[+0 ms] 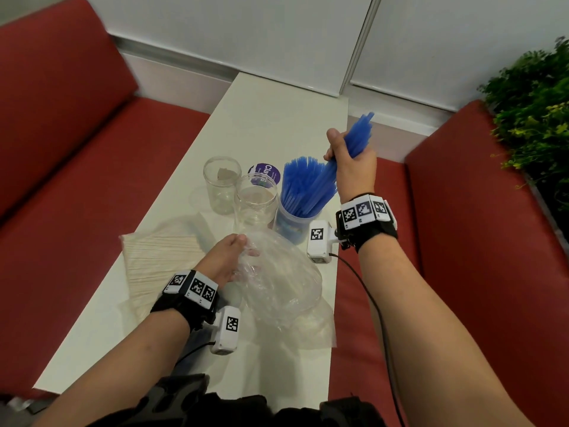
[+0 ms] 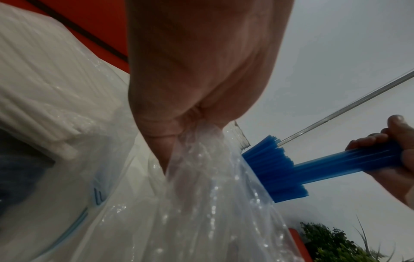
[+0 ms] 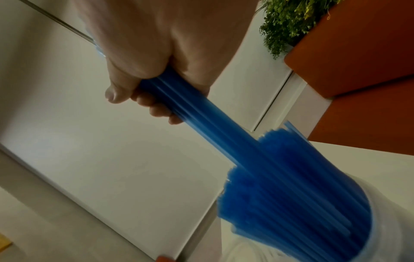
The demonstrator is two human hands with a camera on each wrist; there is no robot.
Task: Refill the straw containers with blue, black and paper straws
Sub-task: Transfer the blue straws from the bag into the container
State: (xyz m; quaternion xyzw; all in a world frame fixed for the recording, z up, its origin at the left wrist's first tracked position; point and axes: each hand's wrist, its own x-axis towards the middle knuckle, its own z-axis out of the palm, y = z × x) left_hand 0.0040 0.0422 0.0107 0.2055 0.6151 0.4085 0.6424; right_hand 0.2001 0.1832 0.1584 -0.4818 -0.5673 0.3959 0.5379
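Note:
My right hand (image 1: 349,157) (image 3: 143,74) grips a bundle of blue straws (image 1: 358,135) (image 2: 336,162) (image 3: 201,117), tilted, its lower end among the blue straws standing in a clear container (image 1: 294,224) (image 3: 380,221). My left hand (image 1: 228,257) (image 2: 179,106) pinches an empty clear plastic bag (image 1: 280,278) (image 2: 201,203) on the white table (image 1: 271,118). Two empty clear jars (image 1: 221,186) (image 1: 255,201) stand left of the blue straws. A bagged pack of white paper straws (image 1: 157,260) (image 2: 44,92) lies at the left. No black straws are in view.
A purple round lid (image 1: 266,174) lies behind the jars. Red sofa seats (image 1: 92,195) flank the narrow table on both sides. A green plant (image 1: 535,112) stands at the far right. White wall panels close off the far end.

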